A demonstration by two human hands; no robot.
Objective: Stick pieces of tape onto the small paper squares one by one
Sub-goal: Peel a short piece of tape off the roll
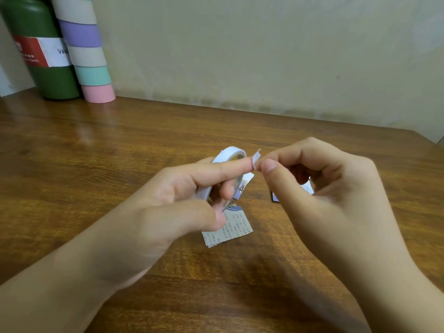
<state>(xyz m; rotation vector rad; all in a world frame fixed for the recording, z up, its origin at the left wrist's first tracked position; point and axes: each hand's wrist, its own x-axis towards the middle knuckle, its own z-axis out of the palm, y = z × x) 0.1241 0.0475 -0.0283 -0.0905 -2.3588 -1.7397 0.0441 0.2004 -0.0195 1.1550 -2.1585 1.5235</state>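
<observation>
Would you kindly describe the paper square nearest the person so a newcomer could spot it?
On the brown wooden table, look below the left hand gripping the white tape roll. The small pale paper square lies flat there, covered only in printed text, unlike its pictured neighbours.

Domestic desk or study corner, probably in a home. A wood-grain tabletop (pixel 120 145) abuts a plain, scuffed painted wall (pixel 264 56); a green flask (pixel 45 75) and a pastel-banded tube (pixel 89 58) stand at the rear left.

open wooden table (pixel 96 164) at left, green bottle (pixel 40 56), striped tube (pixel 86 56) far-left
</observation>
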